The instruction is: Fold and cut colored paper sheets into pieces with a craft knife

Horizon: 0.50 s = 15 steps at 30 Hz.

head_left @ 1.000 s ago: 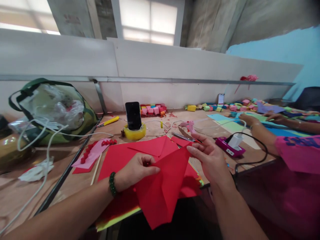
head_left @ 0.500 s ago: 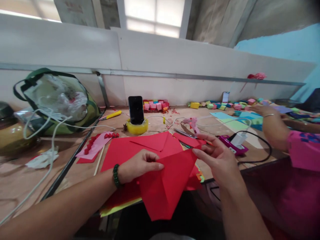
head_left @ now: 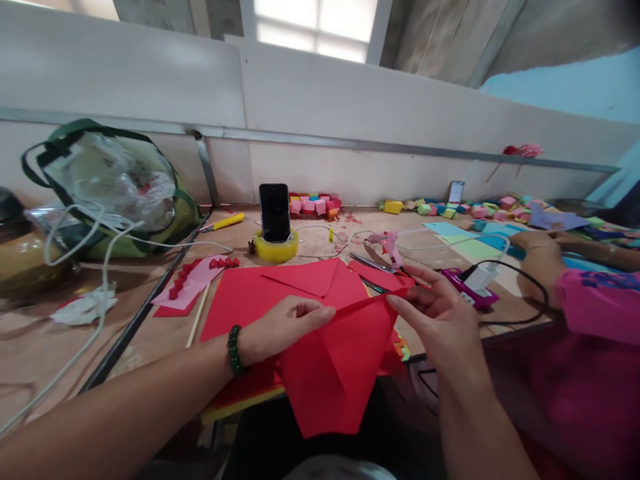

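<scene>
A folded sheet of red paper [head_left: 330, 380] hangs between my hands over the table's front edge, its upper edge stretched between them. My left hand [head_left: 285, 328] pinches the upper left part, thumb on top. At the upper right corner my right hand [head_left: 437, 307] grips the paper between thumb and fingers. Behind it lies a stack of red sheets [head_left: 240, 300] with a triangular red piece on top. Scissors [head_left: 370, 262] and a small red paper strip [head_left: 375, 272] rest just beyond my right hand.
A phone [head_left: 275, 212] stands in a yellow tape roll [head_left: 277, 247]. Nearby are a pink glue gun [head_left: 391, 248], a yellow cutter [head_left: 227, 221] and a purple power strip [head_left: 473, 293] with cables. A bag [head_left: 125, 193] sits at left. Another person's arm [head_left: 543, 267] reaches in at right.
The paper's upper edge now shows a narrow fold between my hands, and my left thumb has slid slightly right. The other person's arm at right has shifted down.
</scene>
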Tool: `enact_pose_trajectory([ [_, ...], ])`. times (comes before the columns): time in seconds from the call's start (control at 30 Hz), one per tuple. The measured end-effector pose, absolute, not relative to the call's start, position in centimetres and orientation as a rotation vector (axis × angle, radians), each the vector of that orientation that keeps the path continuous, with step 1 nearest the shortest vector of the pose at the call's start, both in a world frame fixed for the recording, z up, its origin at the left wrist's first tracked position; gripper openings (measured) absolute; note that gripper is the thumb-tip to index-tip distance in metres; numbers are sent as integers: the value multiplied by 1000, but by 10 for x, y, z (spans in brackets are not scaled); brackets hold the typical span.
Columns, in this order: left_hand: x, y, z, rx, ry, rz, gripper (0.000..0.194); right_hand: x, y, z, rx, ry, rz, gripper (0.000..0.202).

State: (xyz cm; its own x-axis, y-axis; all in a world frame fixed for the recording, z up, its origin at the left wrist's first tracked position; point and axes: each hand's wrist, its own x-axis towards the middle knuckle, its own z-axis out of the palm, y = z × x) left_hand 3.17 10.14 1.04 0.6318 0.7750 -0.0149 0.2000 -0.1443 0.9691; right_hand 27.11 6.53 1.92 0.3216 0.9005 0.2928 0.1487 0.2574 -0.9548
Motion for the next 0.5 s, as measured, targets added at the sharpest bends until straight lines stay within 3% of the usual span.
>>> enact_pose_trajectory([
  [0.27, 35, 96, 8, 1737, 920, 553, 44, 262, 61, 20, -1248, -1144, 551, 56],
  [0.5, 33, 100, 1, 1612, 863, 514, 43, 269, 65, 16, -1171, -1114, 895, 60],
])
